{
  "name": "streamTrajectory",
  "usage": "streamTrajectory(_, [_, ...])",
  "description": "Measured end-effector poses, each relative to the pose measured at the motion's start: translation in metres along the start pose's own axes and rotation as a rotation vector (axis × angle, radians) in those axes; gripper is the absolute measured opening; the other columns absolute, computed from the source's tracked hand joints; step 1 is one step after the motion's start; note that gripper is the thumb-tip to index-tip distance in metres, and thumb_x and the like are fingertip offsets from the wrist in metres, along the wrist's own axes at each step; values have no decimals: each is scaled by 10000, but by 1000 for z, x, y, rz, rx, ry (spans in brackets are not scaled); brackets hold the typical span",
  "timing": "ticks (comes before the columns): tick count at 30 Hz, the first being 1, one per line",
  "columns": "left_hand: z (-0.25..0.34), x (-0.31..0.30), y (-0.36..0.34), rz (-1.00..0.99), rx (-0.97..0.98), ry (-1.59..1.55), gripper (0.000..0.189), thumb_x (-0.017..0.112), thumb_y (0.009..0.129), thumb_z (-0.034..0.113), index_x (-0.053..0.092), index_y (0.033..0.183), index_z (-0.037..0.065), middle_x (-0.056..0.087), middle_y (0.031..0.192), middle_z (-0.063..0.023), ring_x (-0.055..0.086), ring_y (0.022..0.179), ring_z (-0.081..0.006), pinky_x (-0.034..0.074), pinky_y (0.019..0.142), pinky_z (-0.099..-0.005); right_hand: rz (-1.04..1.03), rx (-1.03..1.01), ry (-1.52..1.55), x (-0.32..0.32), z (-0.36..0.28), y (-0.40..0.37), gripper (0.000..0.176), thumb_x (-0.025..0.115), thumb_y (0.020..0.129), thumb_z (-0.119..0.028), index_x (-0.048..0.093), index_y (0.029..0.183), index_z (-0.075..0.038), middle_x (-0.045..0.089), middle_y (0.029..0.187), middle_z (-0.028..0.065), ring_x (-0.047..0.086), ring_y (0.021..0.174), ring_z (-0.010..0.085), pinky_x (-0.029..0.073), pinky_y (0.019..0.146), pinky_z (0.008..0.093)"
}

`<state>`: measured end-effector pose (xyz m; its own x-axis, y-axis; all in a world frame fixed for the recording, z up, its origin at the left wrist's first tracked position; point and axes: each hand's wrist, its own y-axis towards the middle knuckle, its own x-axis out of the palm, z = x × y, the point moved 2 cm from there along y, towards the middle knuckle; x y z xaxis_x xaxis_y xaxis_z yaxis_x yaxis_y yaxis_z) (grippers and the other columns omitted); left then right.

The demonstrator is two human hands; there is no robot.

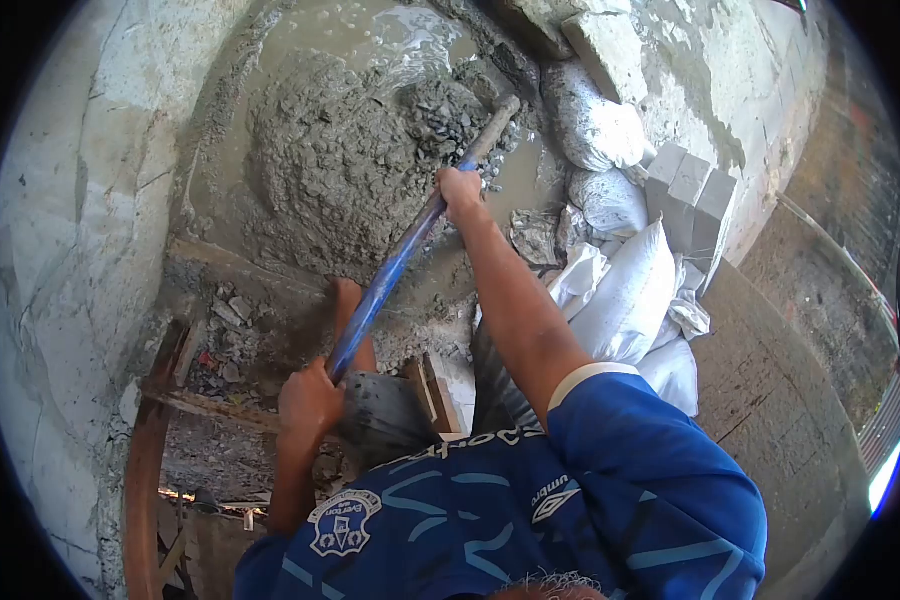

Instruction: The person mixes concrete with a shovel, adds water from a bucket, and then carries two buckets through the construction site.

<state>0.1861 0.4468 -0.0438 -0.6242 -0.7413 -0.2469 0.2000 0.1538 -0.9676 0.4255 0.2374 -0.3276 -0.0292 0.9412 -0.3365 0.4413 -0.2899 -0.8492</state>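
Note:
A long pole-like tool handle (390, 272), blue along most of its length and bare, worn and greyish at the far end, slants across the view. My left hand (310, 398) is wrapped around its near end, low and close to my body. Farther up, my right hand (460, 193) grips it just below the bare part, with that arm stretched forward. The far end reaches over a heap of wet grey concrete mix (335, 160). Beside it, dark gravel (448, 115) lies on the mix. Any head on the tool is hidden.
Grey water (425, 40) pools around the heap. White filled sacks (625, 290) and grey blocks (690, 195) stand at the right. Rough walls (80, 230) rise on both sides. Rubble (232, 310) and a wooden beam (145, 480) lie lower left, near my bare leg (350, 310).

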Motion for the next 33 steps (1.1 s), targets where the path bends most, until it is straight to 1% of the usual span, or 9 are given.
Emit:
streamTrajectory(6, [-88,-15,-108,68,-151,-11,327,782,797,202,681,1054,26,714,894,-218,692,892,-430,535,783,-498,-173,0,178,49,38,-141,377,655,809,-31,383,1053,60,575,749,155,601,501,238,493,437,392])
streamTrajectory(10, [-217,-11,-138,83,-279,-6,272,798,762,126,698,1004,50,710,857,-194,698,848,-409,529,742,-491,-322,287,249,67,55,-257,437,713,789,9,390,1083,20,573,775,112,607,575,223,496,488,382])
streamTrajectory(11, [-239,-15,-137,124,-241,11,273,795,757,105,697,1006,54,710,858,-194,701,849,-404,529,740,-488,-383,273,220,86,108,-251,415,746,762,25,455,1057,-3,582,770,78,599,593,198,494,525,363])
streamTrajectory(13, [-277,-22,-114,182,-160,61,280,790,749,86,694,1011,60,706,859,-199,699,852,-410,527,735,-488,-397,273,327,73,87,-276,192,738,782,30,576,880,3,661,741,115,656,624,224,539,566,388])
streamTrajectory(16, [-306,-16,-17,258,54,123,285,785,745,94,694,1013,68,702,871,-211,686,860,-438,521,729,-499,-316,270,336,49,70,-255,180,749,774,23,606,884,14,675,739,110,657,610,218,547,578,376])
streamTrajectory(18, [-265,-18,68,276,186,59,248,779,759,114,692,989,76,698,903,-218,674,882,-444,515,741,-516,-231,196,430,29,60,-206,131,751,756,12,622,773,15,674,713,106,645,594,196,507,526,331])
streamTrajectory(19, [-241,-19,115,221,182,118,351,799,756,132,691,1084,67,698,937,-230,672,927,-443,525,780,-493,-182,183,504,20,52,-175,120,736,763,-4,623,798,12,681,713,120,655,580,206,522,517,330])
streamTrajectory(25, [-52,-20,299,203,384,201,234,799,807,187,696,986,77,714,949,-200,679,953,-408,526,812,-511,213,-4,441,-48,17,37,129,698,763,1,582,820,3,596,706,101,621,546,249,549,480,378])
streamTrajectory(33, [-4,-16,283,144,356,275,188,653,862,194,711,1000,80,724,974,-212,698,967,-402,550,865,-505,424,24,322,-76,72,181,190,635,800,21,570,978,16,548,883,98,582,671,244,544,567,497])
